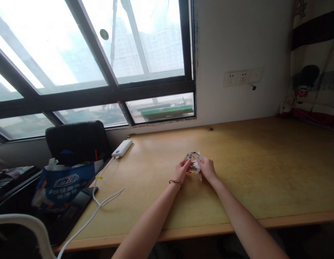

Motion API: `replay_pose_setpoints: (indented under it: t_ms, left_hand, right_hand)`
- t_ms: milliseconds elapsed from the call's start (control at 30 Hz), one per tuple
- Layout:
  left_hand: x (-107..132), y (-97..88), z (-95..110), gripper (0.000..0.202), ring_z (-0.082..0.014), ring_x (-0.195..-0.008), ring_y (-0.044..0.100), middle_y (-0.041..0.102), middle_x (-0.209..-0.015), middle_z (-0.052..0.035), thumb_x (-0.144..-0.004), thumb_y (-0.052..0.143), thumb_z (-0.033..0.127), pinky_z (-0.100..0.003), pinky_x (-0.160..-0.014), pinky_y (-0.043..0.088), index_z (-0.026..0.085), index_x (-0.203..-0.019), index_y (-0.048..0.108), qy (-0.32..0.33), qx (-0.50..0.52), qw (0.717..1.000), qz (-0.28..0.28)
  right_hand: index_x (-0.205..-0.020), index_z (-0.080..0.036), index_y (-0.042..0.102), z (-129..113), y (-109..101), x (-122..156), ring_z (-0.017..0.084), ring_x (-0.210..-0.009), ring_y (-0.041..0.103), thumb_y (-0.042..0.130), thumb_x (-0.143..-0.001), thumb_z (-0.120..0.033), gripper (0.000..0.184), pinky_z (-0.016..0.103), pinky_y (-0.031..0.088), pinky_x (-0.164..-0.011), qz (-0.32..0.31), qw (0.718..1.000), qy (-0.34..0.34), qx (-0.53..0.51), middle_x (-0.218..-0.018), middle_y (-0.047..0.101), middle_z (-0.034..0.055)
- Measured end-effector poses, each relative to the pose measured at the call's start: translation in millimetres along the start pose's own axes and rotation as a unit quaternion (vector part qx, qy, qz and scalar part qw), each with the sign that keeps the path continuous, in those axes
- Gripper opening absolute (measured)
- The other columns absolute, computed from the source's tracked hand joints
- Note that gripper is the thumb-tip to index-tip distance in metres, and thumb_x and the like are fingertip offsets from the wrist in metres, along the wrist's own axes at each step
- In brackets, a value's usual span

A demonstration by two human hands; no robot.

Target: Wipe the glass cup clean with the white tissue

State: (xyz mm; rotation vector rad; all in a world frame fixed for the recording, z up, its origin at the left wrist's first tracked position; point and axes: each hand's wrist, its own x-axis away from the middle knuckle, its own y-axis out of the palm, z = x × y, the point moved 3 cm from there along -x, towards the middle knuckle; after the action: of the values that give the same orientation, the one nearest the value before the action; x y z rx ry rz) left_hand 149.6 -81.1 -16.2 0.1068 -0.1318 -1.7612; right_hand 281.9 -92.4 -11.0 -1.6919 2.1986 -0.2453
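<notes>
My left hand (182, 169) is closed round the near left side of a ring-shaped object of dark and silvery loops (192, 155). What kind of thing it is cannot be made out. A white tissue (198, 174) is pinched in my right hand (207, 168) and lies against the ring's right side. Both hands are close together above the wooden table (156, 201). A chain bracelet (175, 182) circles my left wrist. The fingers hide part of the ring.
A white power bank (122, 148) with a white cable (102, 204) lies along the table's left edge. Beyond it stand a blue bag (64, 185) and a black chair (77, 140). Wall sockets (237, 77), a window and a curtain (315, 72) border the table.
</notes>
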Motion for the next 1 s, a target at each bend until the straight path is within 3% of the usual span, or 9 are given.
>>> replay_pose_setpoints:
  t_ms: [133,300,367,467,533,633,733,867,1000]
  left_hand:
    - [-3,-1.7,-6,0.051,-0.0114,-0.054,0.057,0.064,-0.076,-0.0087,-0.063,0.058,0.050,-0.020,-0.047,0.044,0.010,-0.096,0.058,-0.027,0.022,0.999,-0.006]
    - [-3,6.8,-7,0.054,-0.0149,-0.072,0.059,0.063,-0.088,-0.0084,-0.050,0.074,0.028,-0.024,-0.063,0.047,0.012,-0.098,0.054,0.008,0.020,0.997,-0.076]
    - [-4,7.3,-10,0.056,-0.0154,-0.073,0.059,0.063,-0.087,-0.0083,-0.051,0.074,0.024,-0.026,-0.067,0.046,0.012,-0.100,0.052,0.009,0.029,0.996,-0.078]
    - [-8,5.5,-13,0.053,-0.0152,-0.074,0.059,0.063,-0.086,-0.0082,-0.053,0.072,0.022,-0.027,-0.070,0.046,0.011,-0.100,0.050,0.023,0.041,0.996,-0.070]
    - [-9,4.2,-13,0.052,-0.0158,-0.076,0.059,0.062,-0.089,-0.0091,-0.053,0.072,0.021,-0.028,-0.072,0.046,0.012,-0.099,0.050,0.036,0.047,0.996,-0.062]
    - [-10,2.9,-11,0.054,-0.0178,-0.080,0.059,0.061,-0.097,-0.0104,-0.051,0.073,0.020,-0.029,-0.071,0.047,0.014,-0.100,0.051,0.044,0.050,0.996,-0.050]
    - [-7,2.6,-7,0.055,-0.0192,-0.083,0.059,0.059,-0.102,-0.0110,-0.052,0.072,0.020,-0.030,-0.070,0.047,0.014,-0.102,0.050,0.051,0.049,0.997,-0.038]
    - [-3,6.0,-4,0.057,-0.0188,-0.082,0.059,0.059,-0.103,-0.0104,-0.050,0.073,0.020,-0.030,-0.070,0.048,0.015,-0.102,0.052,0.045,0.038,0.997,-0.056]
    - [2,9.1,2,0.047,-0.0178,-0.077,0.060,0.063,-0.091,-0.0083,-0.050,0.073,0.023,-0.030,-0.071,0.047,0.013,-0.093,0.058,0.037,0.018,0.997,-0.073]
  right_hand:
    - [-0.070,-0.015,0.059,-4,-5,2,0.012,-0.043,0.051,0.037,-0.078,-0.033,0.030,0.020,0.033,-0.043,0.041,0.991,-0.057,0.115,-0.050,0.058,0.0035]
    - [-0.062,-0.015,0.059,2,-8,-1,0.014,-0.047,0.052,0.034,-0.079,-0.037,0.037,0.021,0.034,-0.047,0.090,0.984,-0.027,0.152,-0.047,0.057,0.0055]
    - [-0.059,-0.015,0.059,5,-6,-1,0.014,-0.043,0.051,0.033,-0.079,-0.044,0.043,0.022,0.035,-0.044,0.069,0.992,0.018,0.101,-0.042,0.054,0.0044]
    - [-0.063,-0.015,0.060,9,2,0,0.013,-0.037,0.049,0.036,-0.075,-0.053,0.047,0.022,0.037,-0.039,-0.012,0.990,0.134,-0.043,-0.040,0.053,0.0028]
    - [-0.071,-0.014,0.061,8,8,3,0.013,-0.042,0.052,0.044,-0.071,-0.053,0.042,0.022,0.041,-0.041,-0.064,0.966,0.181,-0.172,-0.049,0.059,0.0035]
    - [-0.081,-0.014,0.061,1,16,7,0.012,-0.055,0.057,0.055,-0.069,-0.040,0.030,0.022,0.046,-0.049,-0.134,0.908,0.187,-0.350,-0.066,0.064,0.0051]
    - [-0.082,-0.012,0.061,1,21,10,0.012,-0.058,0.058,0.061,-0.066,-0.029,0.023,0.021,0.047,-0.051,-0.158,0.877,0.190,-0.412,-0.071,0.064,0.0065]
    - [-0.081,-0.012,0.061,11,20,6,0.011,-0.053,0.056,0.062,-0.064,-0.029,0.024,0.021,0.044,-0.048,-0.122,0.902,0.210,-0.356,-0.068,0.064,0.0054]
    - [-0.067,-0.013,0.062,13,2,-3,0.013,-0.049,0.053,0.058,-0.063,-0.044,0.032,0.022,0.039,-0.046,-0.037,0.983,0.153,-0.099,-0.055,0.060,0.0049]
